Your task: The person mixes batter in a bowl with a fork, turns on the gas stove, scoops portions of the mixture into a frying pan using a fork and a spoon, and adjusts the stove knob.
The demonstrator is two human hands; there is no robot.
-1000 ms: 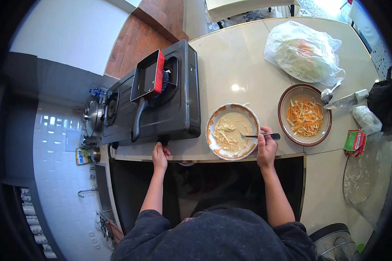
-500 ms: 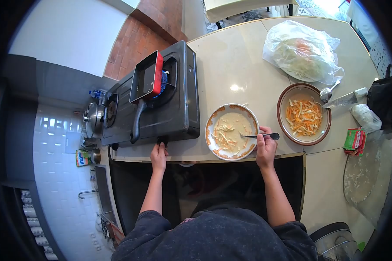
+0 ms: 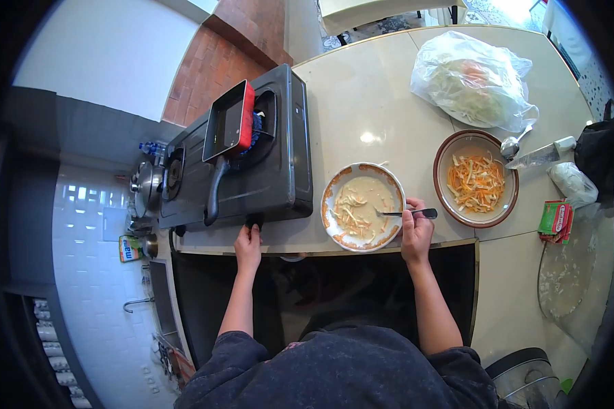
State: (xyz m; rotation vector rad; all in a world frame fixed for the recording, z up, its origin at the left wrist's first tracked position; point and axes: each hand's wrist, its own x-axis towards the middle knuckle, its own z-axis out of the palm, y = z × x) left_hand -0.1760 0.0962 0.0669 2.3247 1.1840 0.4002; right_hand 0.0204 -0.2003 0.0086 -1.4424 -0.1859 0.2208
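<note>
The right hand sits closed around the dark handle of one utensil, right at the rim of a white bowl with an orange-patterned edge; the utensil's tip rests in pale batter with shreds in it. The left hand is narrow, its fingers on one black knob at the front of the stove. I count two burners: one red pan stands over the nearer, where a blue flame shows, and the other bears no pan. A second bowl, brown-rimmed, holds orange and pale shreds, right of the first and apart from it on the surface. Beyond are one large plastic bag, one metal spoon touching the second bowl, one knife, and some red and green packets, overlapping too much to count.
</note>
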